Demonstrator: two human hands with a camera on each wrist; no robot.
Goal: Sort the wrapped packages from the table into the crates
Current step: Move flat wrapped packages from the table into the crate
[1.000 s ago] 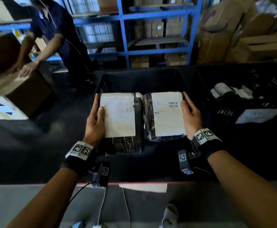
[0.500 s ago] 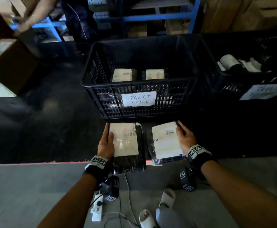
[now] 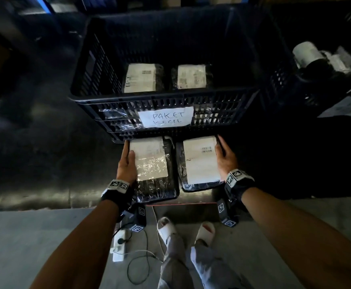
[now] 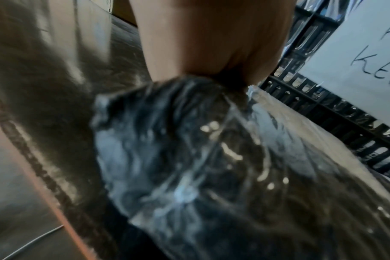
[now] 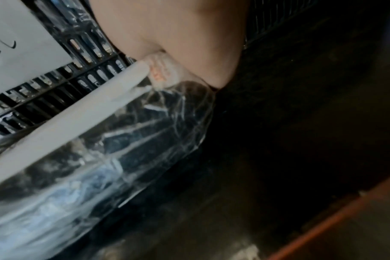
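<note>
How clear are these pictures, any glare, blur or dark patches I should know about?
Head view: dim, table nearly black, wide-angle bending at the edges, glare on the left package; the crate sign reads clearly. Left wrist view: motion-blurred, bright specks on the wrap. Right wrist view: blurred, its right half almost black beside the right package.

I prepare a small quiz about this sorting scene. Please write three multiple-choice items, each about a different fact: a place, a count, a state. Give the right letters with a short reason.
1. Where does the paper sign reading PAKET KECIL sit?
A. on the near wall of the black crate
B. on the floor
C. on a held package

2. How many labelled packages show from above inside that crate?
A. none
B. two
C. five

3. What does the left hand do?
A. hangs idle
B. grips a wrapped package
C. holds a pen

Answers:
1 A, the sign hangs on the crate's front grid.
2 B, two lie side by side.
3 B, its thumb lies on the package's label.
</note>
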